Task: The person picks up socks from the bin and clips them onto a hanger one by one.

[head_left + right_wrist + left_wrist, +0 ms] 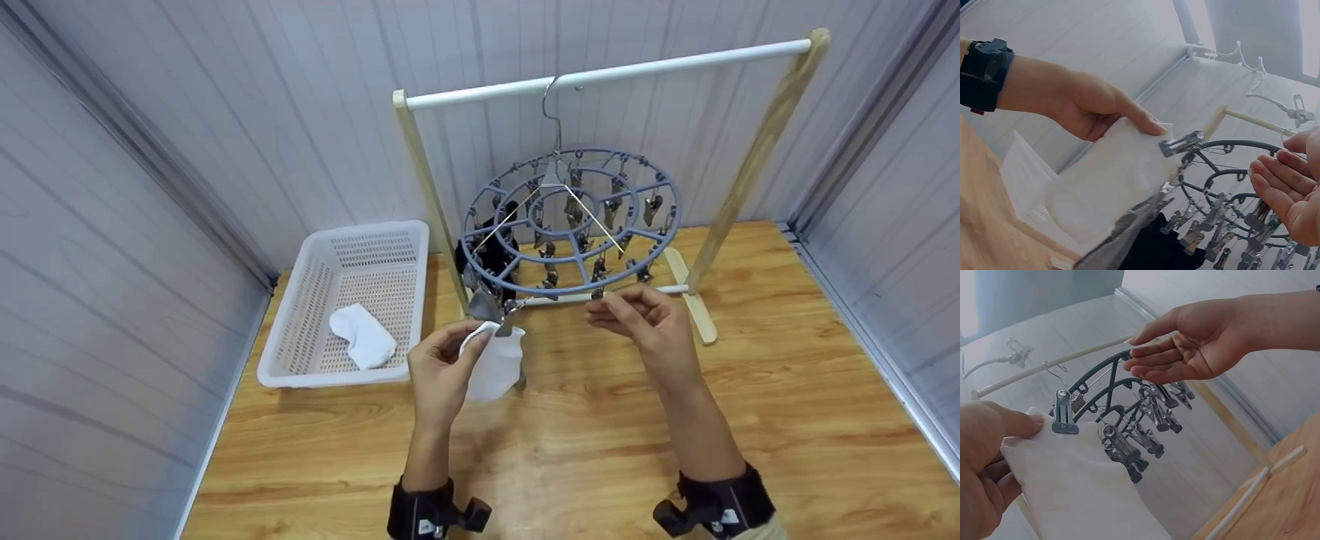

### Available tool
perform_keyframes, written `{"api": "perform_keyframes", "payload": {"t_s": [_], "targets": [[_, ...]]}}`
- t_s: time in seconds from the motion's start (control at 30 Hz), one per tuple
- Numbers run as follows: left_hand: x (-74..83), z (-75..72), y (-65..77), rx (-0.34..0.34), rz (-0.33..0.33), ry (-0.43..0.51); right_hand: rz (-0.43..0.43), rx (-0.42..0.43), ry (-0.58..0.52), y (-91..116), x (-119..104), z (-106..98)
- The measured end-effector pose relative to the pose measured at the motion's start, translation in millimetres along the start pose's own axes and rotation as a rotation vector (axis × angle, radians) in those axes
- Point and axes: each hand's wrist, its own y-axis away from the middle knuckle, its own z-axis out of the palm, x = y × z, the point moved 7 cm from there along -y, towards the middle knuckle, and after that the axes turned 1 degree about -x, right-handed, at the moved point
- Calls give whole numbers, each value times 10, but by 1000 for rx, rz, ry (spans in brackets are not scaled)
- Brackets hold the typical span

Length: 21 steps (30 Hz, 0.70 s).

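Observation:
My left hand (442,371) pinches the cuff edge of a white sock (496,371) between thumb and fingers. A metal clip (1064,413) grips the same cuff beside the thumb. This clip hangs from the near left of a round blue-grey clip hanger (571,290). My right hand (660,334) is off the hanger's near right rim, fingers extended and holding nothing. Behind the white sock, grey fabric (1123,242) and black fabric (1162,247) hang on the hanger's left side. Several other clips dangle with nothing in them.
The hanger's hook sits over the white bar (675,66) of a stand with wooden posts (772,127). To the left, a white basket (337,381) on the wood-look surface holds another white sock (364,337). Panelled walls (225,112) close in the back and both sides.

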Motion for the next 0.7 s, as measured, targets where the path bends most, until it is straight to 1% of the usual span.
{"api": "perform_keyframes", "payload": {"t_s": [0.13,0.23,0.37,0.5,0.6,0.7], "targets": [[7,-38,-14,13,-1,-3,-20,-4,-14,-12,-63,-78],[14,-65,-24,21,0,-15,-34,0,1,-22,-86,-119],[14,-97,-31,28,-6,-34,-67,-6,36,-29,-103,-142],[18,-126,-31,36,-8,-37,-92,-19,44,-36,-96,-143],[28,-140,-31,39,-2,-27,-96,-7,61,-41,-84,-141],[38,-143,-29,38,2,-19,-79,23,118,-44,-57,-139]]}}
